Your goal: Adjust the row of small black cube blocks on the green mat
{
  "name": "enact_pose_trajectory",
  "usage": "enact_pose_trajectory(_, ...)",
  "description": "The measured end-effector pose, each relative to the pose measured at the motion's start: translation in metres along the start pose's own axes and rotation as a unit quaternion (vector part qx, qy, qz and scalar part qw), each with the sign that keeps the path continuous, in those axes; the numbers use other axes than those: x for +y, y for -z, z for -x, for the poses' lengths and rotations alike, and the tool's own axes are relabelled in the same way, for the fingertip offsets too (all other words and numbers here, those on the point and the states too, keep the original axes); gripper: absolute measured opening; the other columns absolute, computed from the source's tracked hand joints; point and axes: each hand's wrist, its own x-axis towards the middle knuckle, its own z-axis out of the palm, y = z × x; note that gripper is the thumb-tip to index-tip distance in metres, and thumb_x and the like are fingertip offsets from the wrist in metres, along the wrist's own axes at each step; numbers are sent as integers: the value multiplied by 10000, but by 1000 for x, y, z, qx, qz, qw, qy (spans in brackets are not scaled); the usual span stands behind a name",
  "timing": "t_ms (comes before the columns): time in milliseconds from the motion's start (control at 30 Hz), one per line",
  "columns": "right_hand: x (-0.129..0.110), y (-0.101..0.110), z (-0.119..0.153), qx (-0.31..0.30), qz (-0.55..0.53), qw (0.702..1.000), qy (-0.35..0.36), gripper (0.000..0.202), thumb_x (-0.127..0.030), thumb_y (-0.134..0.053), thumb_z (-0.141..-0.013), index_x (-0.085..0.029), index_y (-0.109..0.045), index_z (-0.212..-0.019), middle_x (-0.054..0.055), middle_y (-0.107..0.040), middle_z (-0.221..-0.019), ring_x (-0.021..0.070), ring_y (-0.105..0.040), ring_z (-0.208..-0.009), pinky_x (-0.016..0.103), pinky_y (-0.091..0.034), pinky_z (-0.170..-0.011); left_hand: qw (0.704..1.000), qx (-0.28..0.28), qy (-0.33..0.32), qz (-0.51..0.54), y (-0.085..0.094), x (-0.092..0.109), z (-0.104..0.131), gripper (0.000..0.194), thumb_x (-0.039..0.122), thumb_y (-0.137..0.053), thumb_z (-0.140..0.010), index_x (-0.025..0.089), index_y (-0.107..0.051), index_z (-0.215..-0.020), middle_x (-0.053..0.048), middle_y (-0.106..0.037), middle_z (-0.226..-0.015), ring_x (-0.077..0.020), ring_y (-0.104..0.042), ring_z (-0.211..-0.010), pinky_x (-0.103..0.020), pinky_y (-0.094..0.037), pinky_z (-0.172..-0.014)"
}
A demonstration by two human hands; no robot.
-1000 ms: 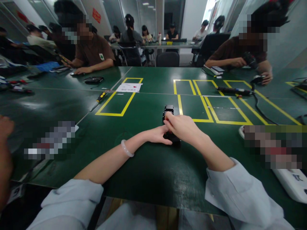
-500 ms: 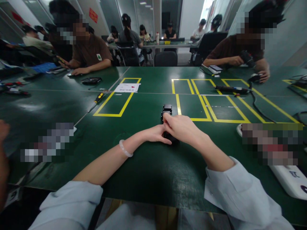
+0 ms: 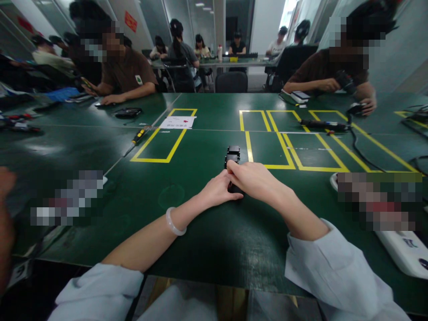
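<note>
A black segmented piece, made of blocky sections with small knobs along its sides, lies on the green table in front of me. My left hand is wrapped around its near part, with the thumb stretched out along the near end. Over the same part, my right hand is closed in a pinch, its fingertips touching the piece and the left fingers. Whatever the right fingertips pinch is hidden from view. Both hands cover most of the near half of the piece.
Yellow tape outlines mark the table beyond my hands. A yellow-black screwdriver and a paper sheet lie to the left. A black power tool with a cable rests at right, beyond a white device. Co-workers sit across.
My left hand and forearm have shifted slightly, with the wrist a little lower. The right hand has dipped slightly and keeps its pinch; the black piece stays in place.
</note>
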Motion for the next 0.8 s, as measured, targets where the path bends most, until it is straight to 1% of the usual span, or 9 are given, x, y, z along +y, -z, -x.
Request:
enact_pose_trajectory(133, 2, -2, 0, -8, -10, 1000, 9, 186, -295, -325, -959, -182, -466, -1006, 57, -669, -797, 193, -633, -656, 270, -243, -509, 994, 38, 29, -94, -4, 3, 4, 609, 543, -683, -731, 174, -540, -1194, -128, -504, -1225, -332, -538, -1105, -445, -472, -916)
enact_pose_trajectory(200, 3, -2, 0, -12, -14, 1000, 8, 190, -296, -320, -962, -184, -464, -1014, 60, -673, -816, 192, -635, -669, 269, -251, -519, 992, 36, 18, -116, -2, 2, 5, 636, 553, -694, -717, 198, -523, -1216, -119, -492, -1241, -333, -522, -1120, -454, -467, -925)
enact_pose_trajectory(233, 3, -1, 0, -13, -15, 1000, 6, 197, -301, -313, -965, -185, -465, -1014, 63, -674, -819, 193, -635, -673, 269, -253, -522, 992, 26, 3, -121, 0, 1, 5, 622, 536, -703, -714, 206, -526, -1210, -113, -499, -1239, -333, -510, -1131, -456, -461, -935)
enact_pose_trajectory(300, 3, 0, 1, -14, -18, 1000, 2, 218, -315, -299, -970, -188, -470, -1012, 64, -676, -820, 194, -633, -676, 269, -252, -524, 992, -12, -34, -120, 6, -1, 6, 582, 487, -708, -727, 216, -524, -1207, -108, -496, -1267, -332, -480, -1168, -465, -441, -964)
enact_pose_trajectory(367, 3, 0, 1, -11, -20, 1000, -1, 235, -334, -295, -973, -191, -477, -1009, 62, -676, -816, 193, -630, -673, 268, -246, -523, 992, -37, -56, -106, 12, -4, 8, 608, 444, -718, -726, 219, -493, -1244, -109, -486, -1293, -333, -464, -1185, -483, -420, -986)
enact_pose_trajectory(433, 3, 1, 2, -7, -20, 1000, -1, 240, -347, -302, -972, -191, -482, -1003, 59, -673, -807, 187, -626, -666, 265, -234, -519, 991, -54, -77, -92, 16, -7, 9, 579, 383, -702, -748, 216, -480, -1257, -105, -500, -1286, -324, -463, -1191, -478, -406, -1002)
enact_pose_trajectory(500, 2, 1, 2, -6, -17, 1000, -1, 241, -350, -309, -970, -188, -485, -994, 59, -671, -795, 183, -623, -660, 263, -223, -516, 991, -66, -87, -81, 17, -9, 10, 522, 324, -688, -753, 207, -504, -1227, -101, -518, -1262, -314, -481, -1171, -462, -410, -999)
enact_pose_trajectory(633, 1, 2, 3, -6, -12, 1000, 1, 269, -364, -296, -976, -183, -495, -997, 63, -672, -791, 185, -622, -661, 265, -229, -524, 991, -64, -96, -70, 15, -12, 9, 423, 230, -641, -752, 201, -549, -1164, -86, -536, -1235, -297, -493, -1157, -440, -404, -1008)
enact_pose_trajectory(800, 2, 2, 2, 2, -9, 1000, 1, 278, -373, -299, -974, -184, -503, -982, 58, -668, -780, 182, -619, -651, 265, -225, -519, 988, -57, -101, -98, 13, -13, 9, 374, 196, -608, -762, 194, -568, -1134, -87, -531, -1231, -298, -490, -1154, -441, -403, -1007)
